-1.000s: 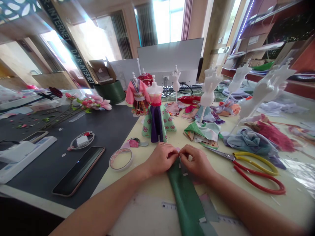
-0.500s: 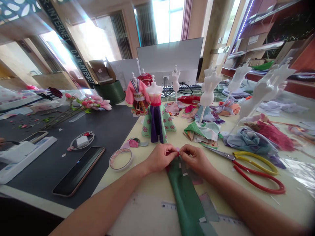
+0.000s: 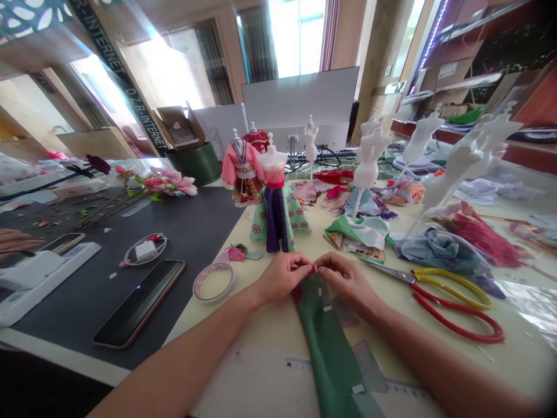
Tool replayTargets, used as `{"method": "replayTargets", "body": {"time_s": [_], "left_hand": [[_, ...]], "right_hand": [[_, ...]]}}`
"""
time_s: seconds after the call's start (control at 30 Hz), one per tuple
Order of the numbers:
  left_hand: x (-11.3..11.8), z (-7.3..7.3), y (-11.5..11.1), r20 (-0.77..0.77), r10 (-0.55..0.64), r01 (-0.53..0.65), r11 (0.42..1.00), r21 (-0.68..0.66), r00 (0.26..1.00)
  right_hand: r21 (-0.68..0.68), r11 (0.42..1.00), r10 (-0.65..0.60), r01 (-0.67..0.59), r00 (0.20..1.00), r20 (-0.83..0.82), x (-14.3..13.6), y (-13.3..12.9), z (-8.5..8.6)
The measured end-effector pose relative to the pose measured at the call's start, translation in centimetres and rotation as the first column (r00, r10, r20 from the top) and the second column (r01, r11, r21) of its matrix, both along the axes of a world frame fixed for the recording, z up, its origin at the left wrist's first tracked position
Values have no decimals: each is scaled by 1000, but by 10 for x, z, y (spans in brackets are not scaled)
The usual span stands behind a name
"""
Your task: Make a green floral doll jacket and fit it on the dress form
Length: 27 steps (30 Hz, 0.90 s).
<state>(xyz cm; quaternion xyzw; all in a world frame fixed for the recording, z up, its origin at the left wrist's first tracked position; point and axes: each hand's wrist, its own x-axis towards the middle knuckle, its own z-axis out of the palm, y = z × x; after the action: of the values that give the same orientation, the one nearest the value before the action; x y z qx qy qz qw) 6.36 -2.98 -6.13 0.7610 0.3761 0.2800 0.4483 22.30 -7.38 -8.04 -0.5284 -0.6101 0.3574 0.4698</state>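
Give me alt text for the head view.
A person's left hand and right hand pinch pink material at the far end of green fabric. A tape roll and scissors lie nearby; a dressed miniature mannequin stands behind.

Got smooth cloth w/ soft sheen on green strip (image 3: 333, 354) at worktop's (image 3: 270, 326) nr edge; crumpled matt cloth in blue-grey heap (image 3: 446, 249) twd rt edge. Shiny metal on scissor blades (image 3: 398, 276), glossy plastic-look on handles (image 3: 461, 325), smooth wht plastic on dress form (image 3: 369, 165).
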Motion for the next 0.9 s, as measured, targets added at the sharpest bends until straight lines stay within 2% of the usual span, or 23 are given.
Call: {"method": "replayTargets", "body": {"time_s": [0.3, 0.57, 0.73, 0.9], "left_hand": [[-1, 1, 0, -5, -2, 2, 1000, 17, 1000], [1, 3, -1, -41, 36, -33, 998, 52, 999], [1, 0, -1, -59, 20, -14, 995, 95, 998], [1, -2, 0, -69, -3, 9, 996, 84, 998]], "right_hand": [[-35, 999, 23, -22, 1000, 10, -1, 1, -5], [-29, 999, 47, -46, 998, 38, -4, -2, -3], [-28, 998, 50, -49, 997, 55, -4, -2, -2], [-32, 998, 58, -57, 997, 42, -3, -1, -2]]}}
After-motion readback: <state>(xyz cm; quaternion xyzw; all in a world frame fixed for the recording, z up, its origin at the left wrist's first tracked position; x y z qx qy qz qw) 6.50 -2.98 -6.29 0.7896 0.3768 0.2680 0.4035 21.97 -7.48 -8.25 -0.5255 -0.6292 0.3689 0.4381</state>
